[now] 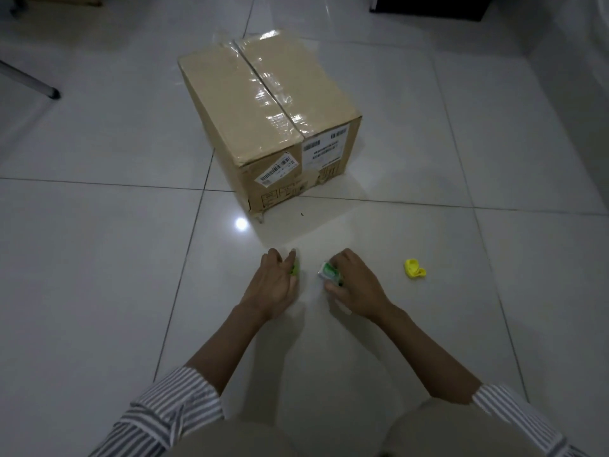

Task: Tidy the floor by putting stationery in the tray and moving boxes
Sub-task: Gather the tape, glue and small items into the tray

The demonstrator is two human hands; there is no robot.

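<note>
The floor (99,258) is laid with large, pale, glossy tiles divided by thin dark grout lines, and a bright spot of light reflects off it just in front of the box. A sealed cardboard box (263,103) stands on it, across a grout joint. It is taped along its top seam with clear tape and carries barcode labels on its near side. A tiny dark speck (302,213) lies near its front edge. To the right a small yellow item (413,268) lies alone on a tile. Nearer, a small green item (295,270) lies partly under the left hand (276,282). Beside it the right hand (354,285) curls round a green-and-white item (328,271) low over the tile. At far left a slanted metal leg (29,79) with a dark foot stands on the floor.
</note>
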